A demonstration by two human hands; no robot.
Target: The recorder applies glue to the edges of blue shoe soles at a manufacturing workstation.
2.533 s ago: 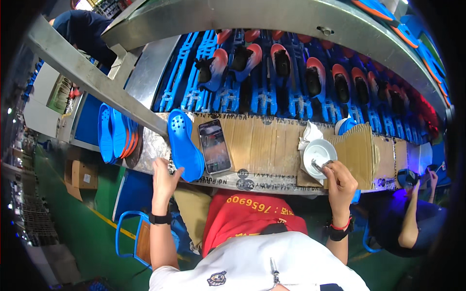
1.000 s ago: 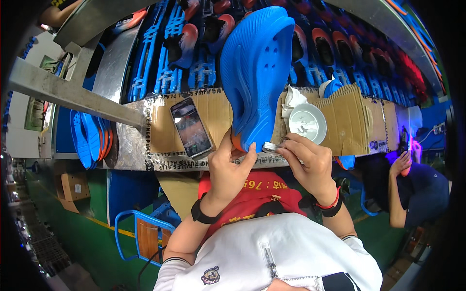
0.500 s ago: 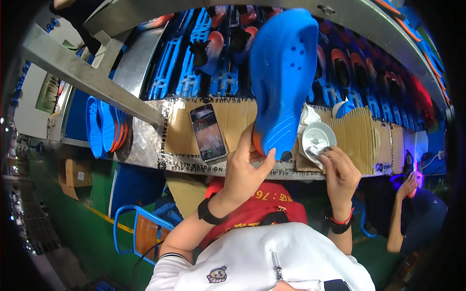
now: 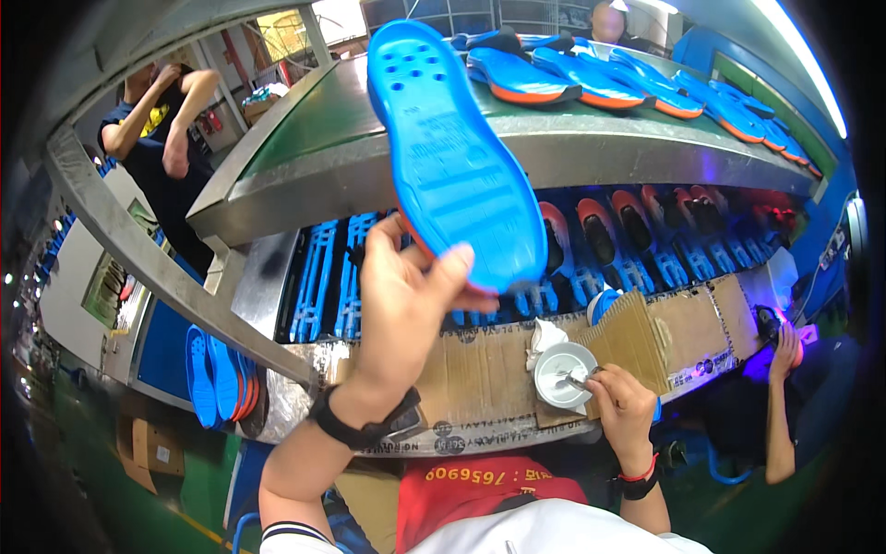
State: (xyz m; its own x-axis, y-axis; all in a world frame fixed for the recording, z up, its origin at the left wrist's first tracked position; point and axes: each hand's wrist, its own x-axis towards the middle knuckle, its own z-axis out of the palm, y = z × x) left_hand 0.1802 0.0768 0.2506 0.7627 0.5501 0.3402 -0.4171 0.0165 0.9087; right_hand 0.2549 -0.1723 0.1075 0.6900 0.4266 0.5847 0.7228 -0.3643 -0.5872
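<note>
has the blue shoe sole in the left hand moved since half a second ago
Yes: the blue shoe sole in the left hand has moved up the view, its lower end now past the far edge of the bench cardboard, not over it.

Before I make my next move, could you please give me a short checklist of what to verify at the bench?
1. Left hand gripping the blue sole: ok, thumb against its face.
2. Left hand free: not ok, the sole occupies it.
3. Right hand at the white bowl: ok, fingertips at its right side.
4. Bowl within the bench: ok, beside the cardboard flap.
5. Sole clear of the metal ledge: cannot tell, they overlap in view.
6. Amount in the bowl: cannot tell.
</note>
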